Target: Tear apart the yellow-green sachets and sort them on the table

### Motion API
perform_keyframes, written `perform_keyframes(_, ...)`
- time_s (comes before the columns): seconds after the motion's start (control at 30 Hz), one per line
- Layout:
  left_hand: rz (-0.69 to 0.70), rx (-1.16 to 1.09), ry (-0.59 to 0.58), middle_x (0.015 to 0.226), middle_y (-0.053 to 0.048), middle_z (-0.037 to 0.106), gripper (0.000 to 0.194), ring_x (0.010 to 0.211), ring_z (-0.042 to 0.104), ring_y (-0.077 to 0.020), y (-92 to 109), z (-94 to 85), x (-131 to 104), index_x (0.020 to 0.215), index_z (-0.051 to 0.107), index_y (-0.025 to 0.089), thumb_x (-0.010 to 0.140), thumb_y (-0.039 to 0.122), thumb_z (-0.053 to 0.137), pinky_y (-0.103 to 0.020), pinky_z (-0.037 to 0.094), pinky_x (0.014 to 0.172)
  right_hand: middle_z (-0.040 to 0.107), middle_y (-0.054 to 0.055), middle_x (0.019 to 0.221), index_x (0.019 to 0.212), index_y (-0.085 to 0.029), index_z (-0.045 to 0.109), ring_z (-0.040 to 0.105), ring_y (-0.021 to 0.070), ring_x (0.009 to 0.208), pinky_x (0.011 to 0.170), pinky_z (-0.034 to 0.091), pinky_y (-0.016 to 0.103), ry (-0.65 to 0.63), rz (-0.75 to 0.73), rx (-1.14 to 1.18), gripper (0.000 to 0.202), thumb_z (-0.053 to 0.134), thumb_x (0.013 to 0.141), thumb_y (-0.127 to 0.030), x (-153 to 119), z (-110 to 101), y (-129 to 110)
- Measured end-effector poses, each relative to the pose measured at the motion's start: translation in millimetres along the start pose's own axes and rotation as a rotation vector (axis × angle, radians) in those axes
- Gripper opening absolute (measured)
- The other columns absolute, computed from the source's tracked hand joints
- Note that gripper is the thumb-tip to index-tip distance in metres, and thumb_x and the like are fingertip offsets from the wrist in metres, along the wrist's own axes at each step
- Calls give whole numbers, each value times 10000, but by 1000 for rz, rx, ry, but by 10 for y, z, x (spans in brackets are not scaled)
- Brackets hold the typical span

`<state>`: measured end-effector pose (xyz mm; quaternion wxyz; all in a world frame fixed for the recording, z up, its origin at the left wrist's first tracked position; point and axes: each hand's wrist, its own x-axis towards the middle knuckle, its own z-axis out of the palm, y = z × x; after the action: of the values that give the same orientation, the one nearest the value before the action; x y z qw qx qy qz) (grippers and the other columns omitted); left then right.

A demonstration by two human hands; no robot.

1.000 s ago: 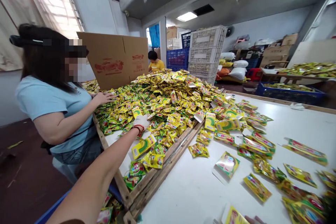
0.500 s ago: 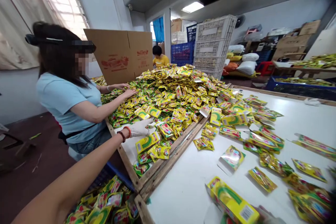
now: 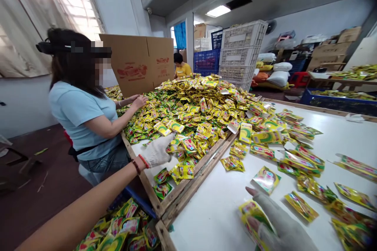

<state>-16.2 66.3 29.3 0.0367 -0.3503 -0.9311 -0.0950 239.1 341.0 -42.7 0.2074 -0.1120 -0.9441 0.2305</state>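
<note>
My left hand (image 3: 157, 152), in a white knitted glove, reaches to the near edge of a heap of small yellow-green packets (image 3: 188, 145). Its fingers are apart at the packets, and nothing shows in its grasp. At the bottom right, my right hand (image 3: 279, 219), in a pale glove with bare fingertips, grips a small yellow printed box (image 3: 255, 217) above the white tabletop. The glove covers part of that box. A flat printed carton (image 3: 266, 179) lies just beyond it, and a yellow packet (image 3: 301, 206) lies to its right.
A wooden rim (image 3: 191, 180) divides the heap from the white table (image 3: 206, 211). Below left stands a crate of packets (image 3: 120, 227). A co-worker in light blue (image 3: 85, 106) works at the heap's left side. A large carton (image 3: 138, 62) and stacked white crates (image 3: 243, 53) stand behind.
My left hand has shifted slightly down, and the yellow box beside it is out of sight. My right hand has come further into view, over the box at the bottom.
</note>
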Motion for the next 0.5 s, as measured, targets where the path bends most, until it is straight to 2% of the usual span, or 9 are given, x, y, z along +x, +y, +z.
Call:
perform_keyframes(0.07, 218, -180, -18, 1246, -49, 501, 784, 1078, 519, -198, 252, -115, -108, 1357, 259, 249, 672, 399, 611, -278, 407, 964, 597, 79, 1170, 1193, -172, 553, 565, 239, 1078, 902, 491, 349, -16, -23, 109, 470, 462, 771, -358, 334, 59, -155)
perform_keyframes(0.1, 339, -256, -48, 1303, -56, 453, 975, 1126, 487, -213, 355, -156, -127, 1397, 168, 241, 597, 468, 678, -284, 392, 994, 598, 96, 1163, 1192, -143, 543, 560, 233, 1084, 930, 468, 360, 5, -27, 179, 470, 431, 781, -342, 521, 94, -227)
perform_keyframes(0.13, 437, -296, -68, 1371, -69, 376, 1063, 1193, 431, -232, 419, -177, -109, 1415, 121, 226, 570, 527, 691, -299, 362, 1031, 597, 110, 1159, 1186, -120, 535, 559, 227, 1084, 945, 452, 368, 35, -26, 251, 468, 404, 789, -331, 713, 133, -302)
perform_keyframes(0.2, 436, -266, -52, 1430, -82, 281, 950, 1279, 330, -239, 378, -151, 50, 1417, 145, 214, 667, 568, 608, -321, 301, 1080, 588, 125, 1165, 1181, -94, 518, 550, 214, 1091, 972, 420, 375, 84, -3, 349, 459, 370, 801, -304, 1082, 231, -474)
perform_keyframes(0.27, 222, -102, 1, 1401, -91, 322, 626, 1279, 326, -226, 108, -39, 345, 1367, 293, 211, 815, 453, 462, -337, 295, 1077, 591, 118, 1154, 1153, -100, 532, 546, 204, 1084, 979, 401, 365, 30, -22, 341, 424, 376, 806, -288, 1384, 377, -687)
perform_keyframes(0.3, 68, 11, 21, 1359, -94, 373, 528, 1244, 368, -218, -85, 37, 517, 1321, 362, 212, 826, 377, 442, -332, 323, 1052, 594, 109, 1145, 1143, -113, 542, 543, 201, 1078, 973, 399, 355, -38, -57, 300, 407, 386, 804, -276, 1502, 474, -803)
perform_keyframes(0.37, -51, 84, 0, 1240, -147, 470, 505, 1153, 442, -274, -495, 193, 856, 1212, 468, 158, 725, 268, 549, -407, 373, 986, 584, 106, 1151, 1190, -139, 520, 528, 216, 1076, 942, 402, 351, -153, -136, 158, 431, 452, 797, -304, 1678, 705, -1028)
perform_keyframes(0.43, -93, 128, -26, 1214, -155, 491, 586, 1171, 406, -330, -830, 317, 1124, 1180, 482, 154, 614, 194, 627, -517, 309, 997, 582, 130, 1123, 1249, -151, 474, 509, 271, 1066, 903, 394, 406, -223, -171, -32, 545, 541, 756, -374, 1801, 946, -1205)
perform_keyframes(0.5, -102, 157, -34, 1188, -141, 521, 557, 1186, 389, -333, -1019, 384, 1278, 1171, 486, 167, 627, 161, 608, -579, 200, 1026, 586, 143, 1084, 1259, -168, 464, 490, 310, 1057, 882, 364, 456, -247, -180, -198, 583, 580, 723, -367, 1895, 1125, -1308)
